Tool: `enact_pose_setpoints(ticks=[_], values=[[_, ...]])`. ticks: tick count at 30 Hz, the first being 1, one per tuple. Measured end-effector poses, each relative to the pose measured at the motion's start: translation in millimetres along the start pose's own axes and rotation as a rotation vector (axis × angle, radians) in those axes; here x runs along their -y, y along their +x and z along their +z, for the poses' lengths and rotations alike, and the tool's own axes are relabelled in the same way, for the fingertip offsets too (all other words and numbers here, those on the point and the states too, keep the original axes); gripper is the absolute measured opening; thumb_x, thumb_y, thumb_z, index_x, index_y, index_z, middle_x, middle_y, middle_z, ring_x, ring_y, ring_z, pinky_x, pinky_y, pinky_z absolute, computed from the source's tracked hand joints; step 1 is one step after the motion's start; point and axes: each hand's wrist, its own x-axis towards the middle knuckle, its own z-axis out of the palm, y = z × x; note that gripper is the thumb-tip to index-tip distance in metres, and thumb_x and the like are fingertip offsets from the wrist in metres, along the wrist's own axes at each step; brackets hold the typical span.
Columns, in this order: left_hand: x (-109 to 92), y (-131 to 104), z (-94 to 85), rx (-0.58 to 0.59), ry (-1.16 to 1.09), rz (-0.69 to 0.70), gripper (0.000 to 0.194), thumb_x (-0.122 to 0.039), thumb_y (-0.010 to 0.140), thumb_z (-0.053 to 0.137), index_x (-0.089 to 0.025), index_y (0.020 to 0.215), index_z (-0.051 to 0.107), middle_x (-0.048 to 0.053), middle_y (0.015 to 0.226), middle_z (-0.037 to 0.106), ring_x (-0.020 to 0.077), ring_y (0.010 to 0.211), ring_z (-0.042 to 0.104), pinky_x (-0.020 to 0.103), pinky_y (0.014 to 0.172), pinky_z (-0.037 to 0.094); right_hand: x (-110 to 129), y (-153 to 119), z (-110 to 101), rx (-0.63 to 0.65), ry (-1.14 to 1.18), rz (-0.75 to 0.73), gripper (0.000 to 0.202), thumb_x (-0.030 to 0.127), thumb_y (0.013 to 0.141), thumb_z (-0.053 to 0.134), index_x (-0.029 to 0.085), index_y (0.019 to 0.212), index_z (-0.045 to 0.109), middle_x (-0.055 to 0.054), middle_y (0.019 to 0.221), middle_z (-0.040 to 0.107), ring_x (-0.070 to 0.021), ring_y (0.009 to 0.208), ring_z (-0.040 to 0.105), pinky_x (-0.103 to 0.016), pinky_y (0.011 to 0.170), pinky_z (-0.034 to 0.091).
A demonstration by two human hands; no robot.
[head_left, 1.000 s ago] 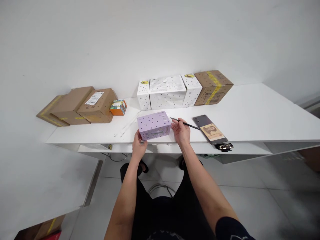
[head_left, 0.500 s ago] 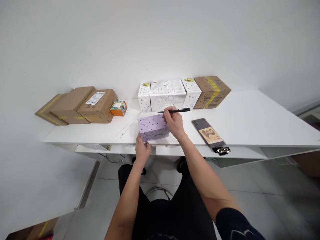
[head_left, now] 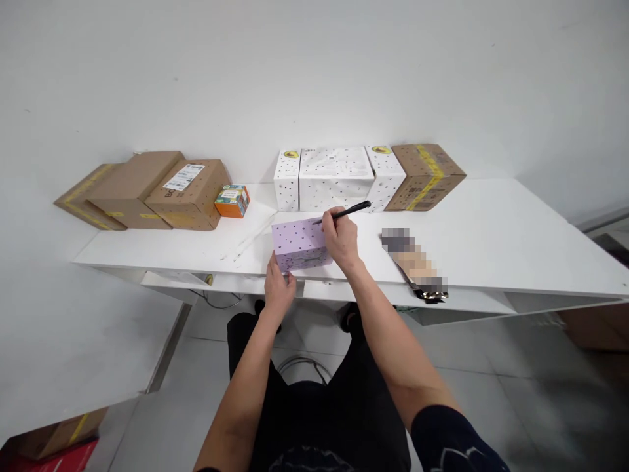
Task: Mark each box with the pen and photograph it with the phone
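Observation:
A small lilac box (head_left: 297,235) with dark dots rests near the front edge of the white table. My left hand (head_left: 279,287) grips its front left corner, fingers along the side and thumb at the lower front. Pinched in my right hand (head_left: 340,239) is a black pen (head_left: 358,208), its barrel pointing up and to the right. The pen's tip is at the top face of the box, near its right end; whether it touches, I cannot tell. My right hand covers the box's right end.
White dotted boxes (head_left: 337,187) and a taped brown carton (head_left: 426,180) line the wall behind. Several brown cartons (head_left: 189,200) and an orange box (head_left: 233,202) stand left. A blurred-out phone (head_left: 415,262) lies right, beside a dark metallic item (head_left: 433,297) at the table's front edge.
The pen has tilted, its rear end rising and its tip dropping to the box top. My left hand keeps its hold on the box. The camera view has shifted slightly.

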Motion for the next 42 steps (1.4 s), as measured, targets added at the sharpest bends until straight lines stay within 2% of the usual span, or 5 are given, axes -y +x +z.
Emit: enact_pose_setpoints(ticks=[18,27,32,35,42], values=[[2.2,1.6,0.4,-0.003,0.012,-0.015,0.07,-0.018,0.08,0.057,-0.013,0.146,0.036,0.021,0.144,0.048,0.0347,0.138,0.046,0.05,0.113,0.042,0.0,0.6,0.4,0.013,0.025,-0.022,0.031,0.052,0.095,0.047,0.025,0.08,0.049,0.002,0.058,0.054,-0.0165,0.054,0.052,-0.028,0.056,0.037],[-1.9,0.8,-3.5,0.023,0.039,0.011,0.067,-0.019,0.083,0.054,-0.013,0.146,0.034,0.022,0.146,0.046,0.0348,0.14,0.044,0.053,0.113,0.041,-28.4,6.0,-25.2,-0.292,0.454,0.192,0.034,0.056,0.094,0.047,0.025,0.08,0.044,0.004,0.063,0.055,-0.0099,0.046,0.047,-0.023,0.044,0.035],[0.1,1.2,-1.4,0.009,0.046,-0.008,0.069,-0.018,0.081,0.055,-0.01,0.147,0.034,0.023,0.145,0.047,0.0349,0.14,0.045,0.051,0.114,0.041,-63.5,2.4,-55.2,0.021,-0.111,0.418,0.022,0.037,0.085,0.066,0.022,0.074,0.053,0.003,0.052,0.055,-0.0145,0.047,0.052,-0.028,0.051,0.039],[2.0,1.5,-0.6,0.009,0.07,-0.005,0.07,-0.017,0.081,0.055,-0.01,0.147,0.034,0.024,0.144,0.048,0.0359,0.138,0.047,0.052,0.112,0.043,-72.6,-7.8,-50.8,0.203,-0.482,0.426,0.02,0.033,0.081,0.073,0.019,0.087,0.06,-0.006,0.072,0.068,-0.0218,0.069,0.065,-0.031,0.063,0.044],[6.3,1.9,-0.1,-0.021,0.138,0.057,0.067,-0.018,0.082,0.054,-0.011,0.146,0.035,0.024,0.141,0.051,0.0356,0.135,0.05,0.051,0.109,0.047,-67.5,-29.4,-29.5,0.296,-0.743,0.458,0.045,0.046,0.095,0.054,0.015,0.127,0.058,-0.017,0.106,0.072,-0.0303,0.102,0.067,-0.035,0.079,0.046]])
